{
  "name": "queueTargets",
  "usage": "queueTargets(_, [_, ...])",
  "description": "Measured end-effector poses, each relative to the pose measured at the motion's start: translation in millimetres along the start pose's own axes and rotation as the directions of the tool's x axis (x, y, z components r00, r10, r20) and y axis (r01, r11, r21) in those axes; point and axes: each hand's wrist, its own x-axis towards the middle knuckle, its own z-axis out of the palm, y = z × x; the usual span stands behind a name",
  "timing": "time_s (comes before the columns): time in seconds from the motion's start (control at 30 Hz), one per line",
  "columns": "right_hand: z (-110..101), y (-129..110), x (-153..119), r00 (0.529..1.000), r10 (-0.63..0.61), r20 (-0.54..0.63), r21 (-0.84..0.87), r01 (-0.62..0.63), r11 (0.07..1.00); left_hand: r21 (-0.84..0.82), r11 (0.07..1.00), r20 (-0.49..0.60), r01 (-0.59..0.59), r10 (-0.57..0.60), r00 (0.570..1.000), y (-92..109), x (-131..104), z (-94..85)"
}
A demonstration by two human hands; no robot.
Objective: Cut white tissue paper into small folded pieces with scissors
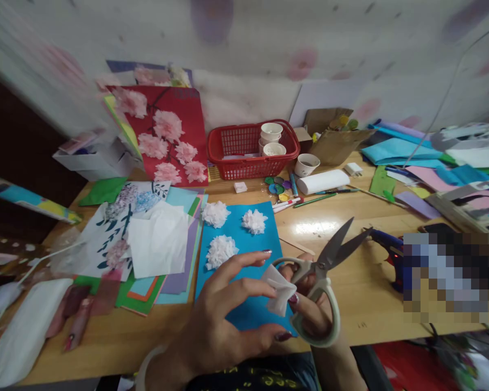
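Yellow lettering crosses the dark shirt (pixel 212 380), too cut off for me to read. The left hand (pixel 224 309) curves loosely, fingers apart, beside a thin, folded white tissue (pixel 283 293). The right hand (pixel 312 309) pinches that tissue above the smooth blue sheet (pixel 261 244), fingers also through the pale handles of spread metal scissors (pixel 330 250). Ruffled flowers (pixel 221 251) dot the sheet.

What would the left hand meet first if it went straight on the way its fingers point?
The left hand would probably meet the folded white paper pinched in the right hand; depth is unclear, so they may be touching now.
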Motion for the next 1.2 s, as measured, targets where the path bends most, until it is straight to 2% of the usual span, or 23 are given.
queueTargets(0.3, [-1,9,-7,0.999,0.042,-0.011,-0.013,-0.043,0.999,-0.014,1.0,-0.095,0.016,-0.017,0.995,1,4,-2.6])
queueTargets(0.47, [4,12,-3,1.0,-0.031,0.004,-0.061,0.031,0.998,-0.075,0.997,-0.152,-0.022,0.01,0.988,-5,0,-4.7])
queueTargets(0.53, [5,13,-2,1.0,-0.007,0.025,-0.081,0.009,0.997,-0.119,0.993,-0.185,0.008,-0.03,0.982,-10,-4,-3.8])
queueTargets(0.6, [7,10,-1,0.998,0.013,0.057,-0.056,-0.01,0.998,-0.256,0.961,-0.247,0.102,-0.167,0.955,-16,-7,-1.8])
queueTargets(0.63, [9,7,0,0.996,0.011,0.087,-0.014,-0.01,1.0,-0.388,0.907,-0.268,0.165,-0.282,0.921,-20,-7,-0.7])
queueTargets(0.67, [12,3,0,0.991,0.015,0.133,0.037,-0.02,0.999,-0.554,0.804,-0.265,0.215,-0.415,0.87,-23,-6,0.1])
queueTargets(0.7, [15,-2,0,0.981,0.036,0.19,0.087,-0.053,0.995,-0.724,0.645,-0.224,0.243,-0.554,0.802,-26,-4,0.5])
queueTargets(0.77, [23,-12,-2,0.938,0.13,0.321,0.144,-0.184,0.972,-0.953,0.219,-0.036,0.211,-0.771,0.636,-31,1,-0.2])
queueTargets(0.8, [26,-16,-5,0.907,0.197,0.371,0.143,-0.266,0.953,-0.987,0.019,0.072,0.158,-0.833,0.548,-32,5,-1.1])
queueTargets(0.83, [30,-20,-8,0.879,0.254,0.403,0.136,-0.332,0.933,-0.985,-0.143,0.172,0.097,-0.868,0.466,-32,8,-2.3])
queueTargets(0.87, [33,-22,-12,0.857,0.304,0.417,0.128,-0.386,0.913,-0.964,-0.263,0.257,0.04,-0.88,0.4,-32,11,-3.5])
queueTargets(0.9, [35,-23,-16,0.838,0.347,0.421,0.115,-0.429,0.896,-0.939,-0.344,0.319,-0.009,-0.879,0.355,-31,14,-4.4])
queueTargets(0.93, [37,-23,-20,0.812,0.395,0.429,0.087,-0.472,0.877,-0.918,-0.393,0.357,-0.047,-0.873,0.334,-30,15,-5.1])
queueTargets(0.97, [38,-22,-22,0.781,0.44,0.443,0.053,-0.512,0.857,-0.905,-0.42,0.375,-0.073,-0.866,0.331,-29,16,-5.3])
queueTargets(1.07, [41,-21,-23,0.702,0.501,0.506,-0.014,-0.575,0.818,-0.896,-0.433,0.373,-0.098,-0.853,0.365,-27,16,-4.4])
queueTargets(1.2, [43,-16,-17,0.659,0.491,0.57,-0.028,-0.582,0.813,-0.895,-0.442,0.391,-0.063,-0.843,0.369,-25,14,-2.9])
